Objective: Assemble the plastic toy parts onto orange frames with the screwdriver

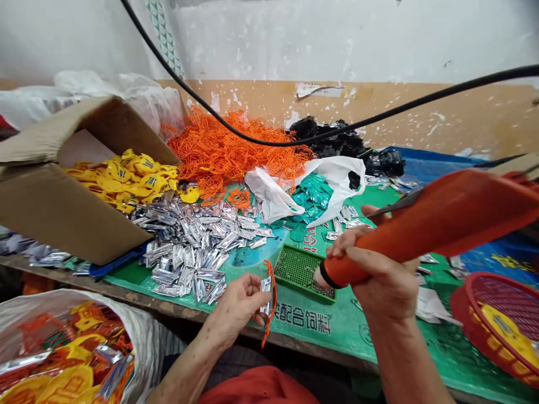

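Note:
My left hand (238, 306) pinches a small stack of parts: a silver foil piece (265, 292) with an orange plastic frame (273, 297) hanging beside it, just above the table's front edge. My right hand (379, 269) grips an orange power screwdriver (425, 224) whose tip points down at a green perforated tray (301, 266). A black cable (295, 140) runs from the tool across the top of the view.
A pile of silver foil pieces (197, 247) lies left of the tray. Behind are orange frames (227, 148), teal parts (314, 199) on a white bag, black parts (337, 143). A cardboard box (63, 207) holds yellow pieces. A red basket (497, 325) sits right, a sack (63, 348) bottom left.

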A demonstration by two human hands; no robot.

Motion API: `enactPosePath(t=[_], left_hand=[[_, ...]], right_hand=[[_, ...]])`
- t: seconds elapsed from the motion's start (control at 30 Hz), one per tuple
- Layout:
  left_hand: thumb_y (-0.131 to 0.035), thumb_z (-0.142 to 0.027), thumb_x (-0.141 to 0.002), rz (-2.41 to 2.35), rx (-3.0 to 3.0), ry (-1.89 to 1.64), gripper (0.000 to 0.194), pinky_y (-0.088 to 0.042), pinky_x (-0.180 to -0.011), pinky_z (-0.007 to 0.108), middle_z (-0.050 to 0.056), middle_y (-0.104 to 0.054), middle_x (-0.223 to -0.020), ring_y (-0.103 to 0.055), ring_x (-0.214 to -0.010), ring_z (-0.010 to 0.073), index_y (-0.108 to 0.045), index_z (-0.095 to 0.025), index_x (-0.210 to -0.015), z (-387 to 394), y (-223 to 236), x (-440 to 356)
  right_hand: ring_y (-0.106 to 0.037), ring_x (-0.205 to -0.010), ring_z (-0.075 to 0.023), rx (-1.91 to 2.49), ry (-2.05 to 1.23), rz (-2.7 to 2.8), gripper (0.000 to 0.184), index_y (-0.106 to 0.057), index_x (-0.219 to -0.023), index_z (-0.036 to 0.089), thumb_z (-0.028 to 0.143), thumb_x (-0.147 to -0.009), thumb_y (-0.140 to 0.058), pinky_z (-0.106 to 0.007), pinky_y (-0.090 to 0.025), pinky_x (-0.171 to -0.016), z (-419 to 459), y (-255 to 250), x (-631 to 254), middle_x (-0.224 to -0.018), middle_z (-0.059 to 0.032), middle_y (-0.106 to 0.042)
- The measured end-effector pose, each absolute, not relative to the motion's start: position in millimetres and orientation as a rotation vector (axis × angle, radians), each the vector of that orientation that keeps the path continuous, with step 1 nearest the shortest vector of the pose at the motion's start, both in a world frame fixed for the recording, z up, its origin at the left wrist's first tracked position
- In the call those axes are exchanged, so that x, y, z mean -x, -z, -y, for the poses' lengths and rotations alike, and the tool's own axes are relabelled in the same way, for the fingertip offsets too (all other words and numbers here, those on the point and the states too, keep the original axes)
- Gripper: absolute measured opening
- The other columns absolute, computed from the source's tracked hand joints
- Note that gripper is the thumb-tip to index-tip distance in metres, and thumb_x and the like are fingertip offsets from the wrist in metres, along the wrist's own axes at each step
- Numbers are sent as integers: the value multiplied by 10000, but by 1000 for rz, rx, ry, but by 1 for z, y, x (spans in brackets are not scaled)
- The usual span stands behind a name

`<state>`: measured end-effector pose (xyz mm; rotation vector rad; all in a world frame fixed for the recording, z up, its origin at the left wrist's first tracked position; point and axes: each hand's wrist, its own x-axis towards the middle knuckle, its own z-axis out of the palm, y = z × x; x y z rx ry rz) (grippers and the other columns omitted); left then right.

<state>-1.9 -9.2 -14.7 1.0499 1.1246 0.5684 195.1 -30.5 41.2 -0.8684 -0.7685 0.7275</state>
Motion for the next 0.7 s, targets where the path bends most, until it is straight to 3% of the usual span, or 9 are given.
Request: enactPosePath(t=[0.13,0.37,0.7], left_hand=[[-628,-330,-698,-1079,-1238,-503,175,-396,-479,261,2,-571,-640,-499,-520,145,-637,-169,-763,5,14,1],[-594,-403,-765,-1130,-1511,-467,320,-231,-479,253,-48,-413,-473,-357,-477,120,-525,-197,-530,-7,11,6],[-507,-442,-799,-1107,-1607,-429,337,-273,-486,248,-26,-447,-525,-460,-529,149,-512,-190,-576,-8,23,2]], right_hand=[[-578,-541,-150,788,-797,794,453,-637,-1042,250,111,-614,-690,-325,-500,-550,39,-51,-186,-611,43,-622],[-569,-572,-136,696,-891,765,448,-624,-1054,266,88,-643,-644,-320,-512,-599,43,-53,-168,-630,36,-619],[-573,-571,-135,664,-971,747,475,-606,-1077,261,100,-633,-656,-324,-517,-611,41,-48,-147,-624,39,-606]])
